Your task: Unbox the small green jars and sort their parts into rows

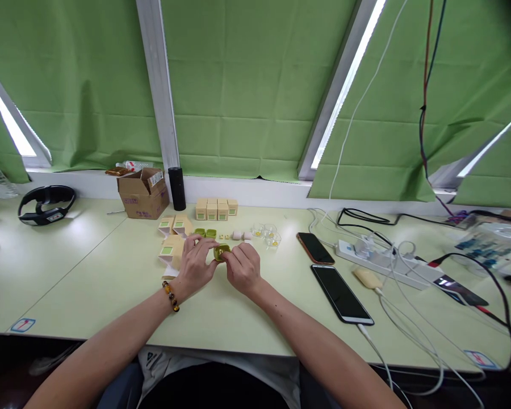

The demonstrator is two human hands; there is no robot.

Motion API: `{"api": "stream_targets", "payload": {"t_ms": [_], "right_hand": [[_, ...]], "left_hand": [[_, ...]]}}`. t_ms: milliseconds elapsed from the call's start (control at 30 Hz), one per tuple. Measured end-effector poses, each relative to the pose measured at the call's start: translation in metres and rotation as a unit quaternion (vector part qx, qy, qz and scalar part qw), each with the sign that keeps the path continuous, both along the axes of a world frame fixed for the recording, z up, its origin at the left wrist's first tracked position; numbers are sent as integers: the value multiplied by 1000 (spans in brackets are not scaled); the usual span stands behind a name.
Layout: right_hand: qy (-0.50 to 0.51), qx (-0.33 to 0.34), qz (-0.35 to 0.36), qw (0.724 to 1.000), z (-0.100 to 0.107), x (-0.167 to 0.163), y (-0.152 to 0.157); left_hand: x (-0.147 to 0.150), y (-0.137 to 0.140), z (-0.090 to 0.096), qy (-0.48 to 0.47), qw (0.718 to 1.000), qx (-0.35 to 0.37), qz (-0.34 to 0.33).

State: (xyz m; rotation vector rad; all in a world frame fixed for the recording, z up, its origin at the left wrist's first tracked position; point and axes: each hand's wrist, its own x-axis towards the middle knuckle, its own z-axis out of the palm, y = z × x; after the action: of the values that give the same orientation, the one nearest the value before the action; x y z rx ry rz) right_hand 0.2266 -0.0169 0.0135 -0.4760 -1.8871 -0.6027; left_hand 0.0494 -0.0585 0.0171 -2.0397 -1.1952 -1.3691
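green blinds [259,85] hang behind a pale tabletop [111,301], on which small parts are laid out around two bare hands. near the centre, a small green tray [222,249] is held above the surface between the hands. left hand [196,262], with a beaded bracelet [170,296] at the wrist: the grip pinches the tray's left side between thumb and fingers. right hand [243,266]: fingertips are drawn together at the tray's right edge; whether this grip grasps the tray or a small piece within it cannot be told. just beyond lie two more green trays [211,233], tiny yellowish pieces [224,237], pinkish rolls [241,235] and clear cups [273,239]. open cream boxes [176,248] lie beside the left hand; closed cream boxes [212,210] stand in a row behind, right of a black cylinder [177,188]. to the right, two phones [342,294] lie near a white power strip [383,266].
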Motion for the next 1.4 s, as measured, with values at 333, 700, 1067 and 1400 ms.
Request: {"api": "stream_targets", "payload": {"t_ms": [333,700,1067,1400], "right_hand": [[-15,-9,-6,1000,-2,3,1],[47,-31,27,998,-3,6,5],[-1,-231,-83,969,-17,8,55],[-127,-249,-177,944,-31,-14,87]], "left_hand": [[-1,3,-4,-21,999,-31,21],[-17,12,1,-74,994,-39,71],[-22,14,3,-77,990,-55,108],[-26,20,-5,-30,984,-110,133]]}}
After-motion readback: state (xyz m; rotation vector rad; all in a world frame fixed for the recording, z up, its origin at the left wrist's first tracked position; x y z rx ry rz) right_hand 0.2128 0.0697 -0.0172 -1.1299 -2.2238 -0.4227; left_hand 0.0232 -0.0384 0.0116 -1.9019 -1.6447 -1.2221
